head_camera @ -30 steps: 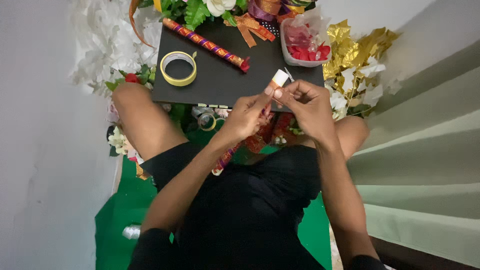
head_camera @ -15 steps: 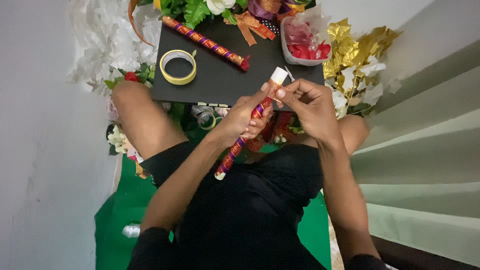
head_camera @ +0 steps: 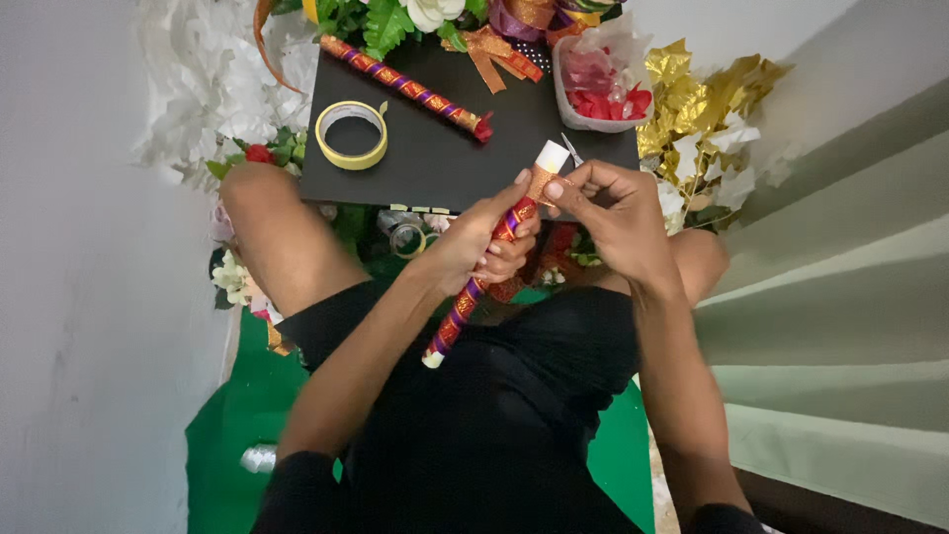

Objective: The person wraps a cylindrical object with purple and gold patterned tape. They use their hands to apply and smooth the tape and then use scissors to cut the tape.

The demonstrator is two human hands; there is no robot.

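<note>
Head view: person seated, black board point(head_camera: 435, 158) resting across the knees.
Left hand point(head_camera: 474, 242): closed around the middle of the wrapped stick point(head_camera: 484, 267), which slants over the lap.
Right hand point(head_camera: 613, 213): fingertips pinched on the gold band just below the stick's white upper end.
Stick position: above the board's near edge, lower tip over the black clothing.
Board contents: yellow tape roll point(head_camera: 351, 135), second wrapped stick point(head_camera: 405, 87).
Surroundings: clear tub of red petals point(head_camera: 603, 84), gold leaves point(head_camera: 707, 99).

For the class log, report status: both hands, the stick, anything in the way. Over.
Left hand gripping wrapped stick mid-shaft. Right hand pinching its white upper end. Finished stick and tape roll on black board, apart from both hands.
</note>
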